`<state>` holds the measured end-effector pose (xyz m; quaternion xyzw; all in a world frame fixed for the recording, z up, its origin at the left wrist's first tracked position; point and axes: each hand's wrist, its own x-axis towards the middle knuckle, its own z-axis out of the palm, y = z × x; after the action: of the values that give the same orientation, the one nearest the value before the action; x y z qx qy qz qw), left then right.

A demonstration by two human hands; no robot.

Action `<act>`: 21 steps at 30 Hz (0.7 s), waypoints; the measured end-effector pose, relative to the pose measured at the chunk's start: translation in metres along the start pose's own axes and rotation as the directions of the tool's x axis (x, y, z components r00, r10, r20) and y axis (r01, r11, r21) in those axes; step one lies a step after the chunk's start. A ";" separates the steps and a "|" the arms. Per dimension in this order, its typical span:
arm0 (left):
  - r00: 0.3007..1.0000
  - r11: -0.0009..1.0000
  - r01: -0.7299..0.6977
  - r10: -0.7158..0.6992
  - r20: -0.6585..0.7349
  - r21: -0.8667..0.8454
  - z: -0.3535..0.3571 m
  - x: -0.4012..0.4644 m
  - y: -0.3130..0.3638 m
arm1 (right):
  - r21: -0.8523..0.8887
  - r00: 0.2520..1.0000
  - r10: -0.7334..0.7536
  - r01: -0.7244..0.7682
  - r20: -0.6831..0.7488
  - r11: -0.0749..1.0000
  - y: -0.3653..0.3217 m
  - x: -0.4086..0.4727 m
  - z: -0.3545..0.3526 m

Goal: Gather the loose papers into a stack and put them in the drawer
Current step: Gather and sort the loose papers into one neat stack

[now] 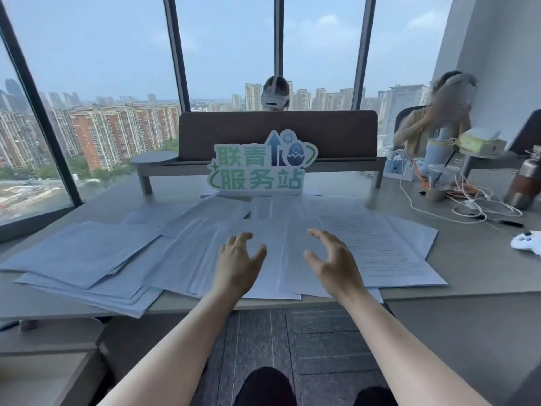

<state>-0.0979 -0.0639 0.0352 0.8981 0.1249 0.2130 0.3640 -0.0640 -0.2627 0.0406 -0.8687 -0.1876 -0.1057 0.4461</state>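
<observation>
A cut-out sign [262, 164] standing at the back of the table [474, 276] reads 联青 on its upper line and 服务站 on the lower, in green letters, with a blue arrow and an egg emblem beside them. The grey table fills the middle of a high office with floor-to-ceiling windows [117, 68] looking over apartment towers; a brown divider panel [278, 133] rises behind the sign, and tangled white cables [480, 203], a metal bottle [524, 183] and a white game controller [527, 243] sit at the right. The loose papers [87, 253] lie spread across the near half of the table, overlapping, some hanging past the front edge. The left hand [238, 265] and right hand [333, 262] hover over the middle sheets, each grip spread wide with fingers curled and holding nothing; whether the fingertips touch the paper cannot be told.
</observation>
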 end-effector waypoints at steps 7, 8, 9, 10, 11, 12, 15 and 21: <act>0.996 1.000 -0.020 0.020 0.091 0.004 0.042 0.020 0.023 | -0.139 0.993 0.116 -0.119 -0.025 0.983 0.041 0.017 -0.029; 0.995 1.000 -0.022 0.022 0.101 0.005 0.047 0.023 0.025 | -0.169 0.991 0.135 -0.137 -0.023 0.976 0.046 0.019 -0.031; 0.994 1.000 -0.026 0.025 0.111 0.007 0.052 0.026 0.027 | -0.195 0.988 0.156 -0.157 -0.019 0.968 0.051 0.022 -0.032; 0.992 1.000 -0.028 0.027 0.120 0.005 0.057 0.029 0.029 | -0.224 0.984 0.176 -0.175 -0.013 0.959 0.055 0.024 -0.033; 0.991 1.000 -0.028 0.028 0.129 0.002 0.062 0.032 0.031 | -0.251 0.980 0.198 -0.193 -0.006 0.949 0.059 0.026 -0.033; 0.990 1.000 -0.028 0.028 0.137 0.000 0.066 0.034 0.033 | -0.274 0.975 0.220 -0.211 0.003 0.938 0.063 0.028 -0.033; 0.986 1.000 -0.018 0.018 0.164 0.001 0.079 0.039 0.036 | -0.371 0.961 0.275 -0.245 0.030 0.896 0.073 0.033 -0.032; 0.977 1.000 -0.009 0.007 0.213 0.009 0.099 0.047 0.036 | -0.485 0.932 0.355 -0.277 0.076 0.830 0.083 0.046 -0.028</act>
<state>-0.0070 -0.1310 0.0107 0.9179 0.0828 0.1165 0.3701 0.0118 -0.3193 0.0117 -0.9747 -0.0457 -0.0008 0.2188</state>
